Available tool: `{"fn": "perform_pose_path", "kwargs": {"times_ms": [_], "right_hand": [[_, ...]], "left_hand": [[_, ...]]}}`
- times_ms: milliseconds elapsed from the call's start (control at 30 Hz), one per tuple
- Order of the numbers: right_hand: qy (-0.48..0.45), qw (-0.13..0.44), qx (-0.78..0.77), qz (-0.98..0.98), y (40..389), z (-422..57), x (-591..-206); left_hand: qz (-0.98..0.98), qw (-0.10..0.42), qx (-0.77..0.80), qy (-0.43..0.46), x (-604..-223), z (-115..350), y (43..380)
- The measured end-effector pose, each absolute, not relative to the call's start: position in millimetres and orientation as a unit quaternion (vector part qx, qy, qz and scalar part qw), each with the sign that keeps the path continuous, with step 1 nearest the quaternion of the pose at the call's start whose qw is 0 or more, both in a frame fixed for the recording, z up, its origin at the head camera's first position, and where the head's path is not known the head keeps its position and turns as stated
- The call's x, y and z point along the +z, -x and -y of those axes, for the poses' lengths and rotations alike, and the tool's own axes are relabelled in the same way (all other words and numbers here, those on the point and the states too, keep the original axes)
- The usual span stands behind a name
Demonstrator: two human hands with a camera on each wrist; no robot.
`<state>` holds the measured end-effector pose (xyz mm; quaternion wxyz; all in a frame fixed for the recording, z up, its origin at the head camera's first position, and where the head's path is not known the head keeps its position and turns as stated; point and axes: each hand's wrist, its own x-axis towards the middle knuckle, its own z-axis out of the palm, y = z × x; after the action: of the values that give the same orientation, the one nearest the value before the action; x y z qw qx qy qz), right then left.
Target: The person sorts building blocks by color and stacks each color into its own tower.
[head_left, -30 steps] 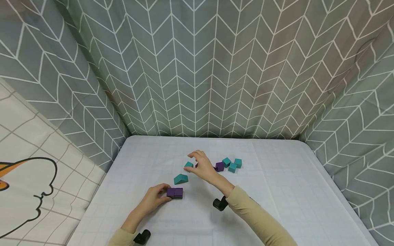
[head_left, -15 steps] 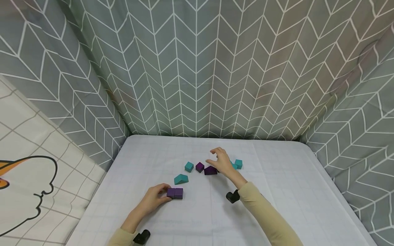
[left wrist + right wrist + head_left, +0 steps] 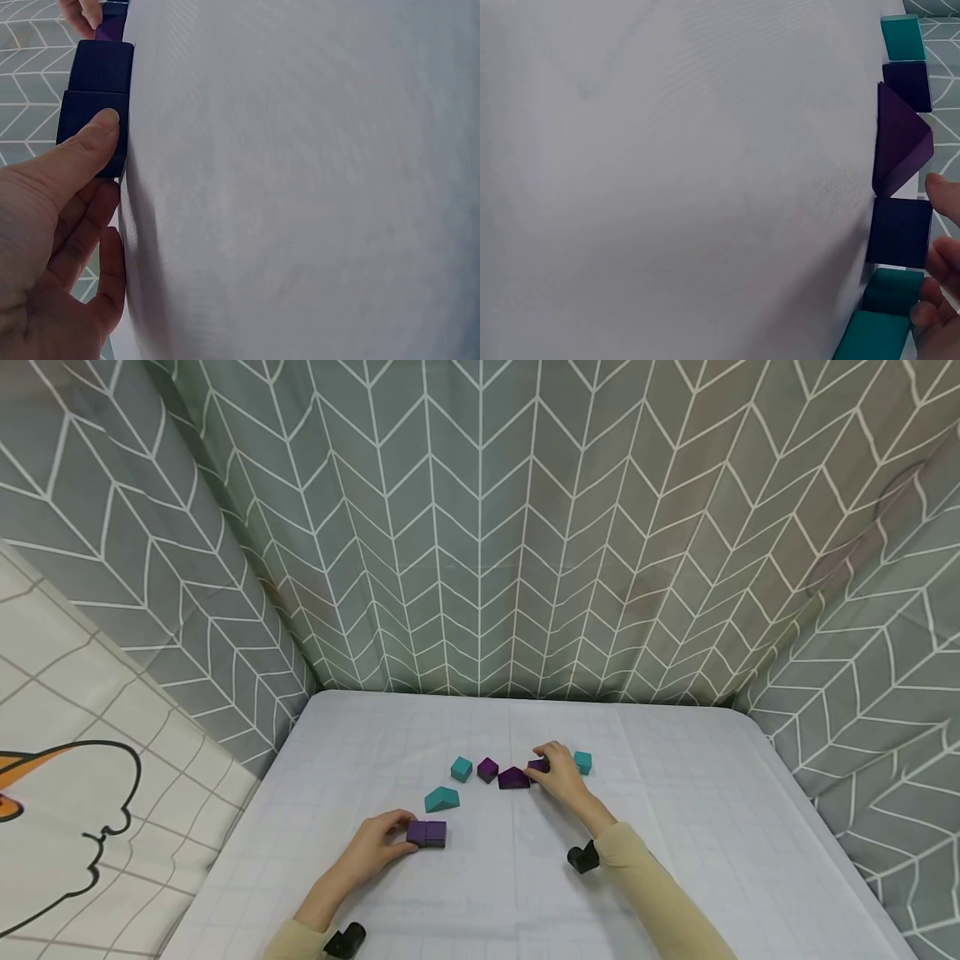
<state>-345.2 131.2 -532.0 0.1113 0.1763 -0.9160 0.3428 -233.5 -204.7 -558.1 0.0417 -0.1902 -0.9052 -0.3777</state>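
My left hand holds the left one of two purple cubes that stand side by side. Its thumb lies on the cube's near face in the left wrist view. My right hand reaches down over another purple cube in the back row, thumb and fingers curled around it. To that cube's left sit a purple triangular block and one more purple cube. Two teal cubes lie right by the fingers in the right wrist view; the hand hides them in the head view.
Between the paired cubes and the back row lies a teal triangular block. A teal cube ends the row at the left, another teal cube at the right. Patterned curtains hang behind the white-covered table.
My right hand has moved right from beside the left teal cube, then come down onto the purple cube. My left hand has stayed at the paired purple cubes.
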Motion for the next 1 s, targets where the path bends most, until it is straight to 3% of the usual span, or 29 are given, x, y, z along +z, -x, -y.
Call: {"fn": "perform_pose_path", "kwargs": {"times_ms": [500, 767, 1000], "right_hand": [[-0.204, 0.125, 0.29, 0.927, 333, -139, -544], [-0.244, 0.179, 0.279, 0.911, 324, -142, -554], [-0.208, 0.143, 0.264, 0.931, 325, -140, -552]], "left_hand": [[0.904, 0.056, -0.378, 0.191, -559, 204, 233], [0.904, 0.055, -0.378, 0.192, -560, 205, 233], [0.902, 0.055, -0.383, 0.193, -560, 204, 234]]}}
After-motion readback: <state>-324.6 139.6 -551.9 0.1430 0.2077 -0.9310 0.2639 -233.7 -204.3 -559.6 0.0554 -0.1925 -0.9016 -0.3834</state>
